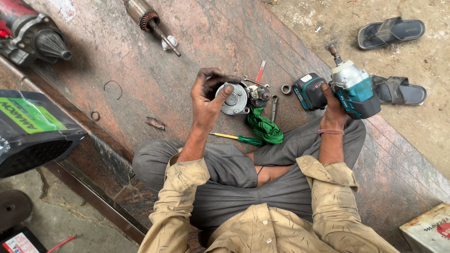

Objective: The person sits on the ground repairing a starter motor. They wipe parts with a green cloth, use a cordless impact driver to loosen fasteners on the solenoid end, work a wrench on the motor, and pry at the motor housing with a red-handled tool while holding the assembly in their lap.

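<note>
Green-handled screwdriver (236,137) and crumpled green cloth (265,127) lay nearest knees, at 6 o'clock from work. Left hand (206,100) gripped round grey metal motor housing (234,99), thumb pressed on its face. Right hand (333,104) closed around teal cordless impact wrench (349,89), at 3 o'clock. Risk: housing possibly slipping from one-hand hold onto red stone slab (187,42). Black sandals (391,32) lay at 1 o'clock.

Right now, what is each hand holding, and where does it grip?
Left hand grips the round metal housing by its rim; right hand holds the teal cordless driver by its handle.
</note>
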Action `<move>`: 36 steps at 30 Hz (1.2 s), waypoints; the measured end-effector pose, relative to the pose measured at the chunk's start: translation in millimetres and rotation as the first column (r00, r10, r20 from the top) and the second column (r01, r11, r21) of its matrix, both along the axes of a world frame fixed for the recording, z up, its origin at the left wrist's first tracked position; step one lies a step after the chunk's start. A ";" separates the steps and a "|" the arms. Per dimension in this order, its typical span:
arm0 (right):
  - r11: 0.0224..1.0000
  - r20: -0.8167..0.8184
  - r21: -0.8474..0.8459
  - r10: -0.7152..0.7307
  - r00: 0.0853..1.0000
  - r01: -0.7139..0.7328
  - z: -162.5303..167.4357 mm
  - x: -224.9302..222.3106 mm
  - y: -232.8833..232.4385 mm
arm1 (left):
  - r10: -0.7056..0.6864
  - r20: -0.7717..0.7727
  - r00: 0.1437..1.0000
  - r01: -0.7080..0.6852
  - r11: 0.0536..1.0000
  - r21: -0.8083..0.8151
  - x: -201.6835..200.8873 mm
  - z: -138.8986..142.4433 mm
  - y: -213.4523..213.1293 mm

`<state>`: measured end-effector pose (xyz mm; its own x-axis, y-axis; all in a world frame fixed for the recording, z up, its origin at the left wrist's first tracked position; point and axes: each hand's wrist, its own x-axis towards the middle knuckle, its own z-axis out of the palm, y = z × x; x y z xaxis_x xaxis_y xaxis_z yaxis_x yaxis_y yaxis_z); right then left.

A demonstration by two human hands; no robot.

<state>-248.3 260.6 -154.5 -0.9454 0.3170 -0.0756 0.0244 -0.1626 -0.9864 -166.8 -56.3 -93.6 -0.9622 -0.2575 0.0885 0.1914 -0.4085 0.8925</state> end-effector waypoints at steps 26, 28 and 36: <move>0.998 -0.039 -0.057 -0.001 0.999 -0.001 -4.7 -3.7 -0.7 | 0.001 -0.006 1.000 -0.001 0.998 -0.055 1.1 -7.1 -4.2; 0.999 -0.043 -0.041 0.007 0.999 -0.008 -4.7 -3.7 0.6 | 0.004 -0.003 1.000 -0.004 0.999 -0.046 0.6 -7.9 -2.9; 1.000 -0.041 0.010 0.004 0.999 -0.004 -9.7 -2.6 3.7 | 0.017 -0.020 1.000 -0.018 0.999 -0.028 1.5 -9.7 -1.5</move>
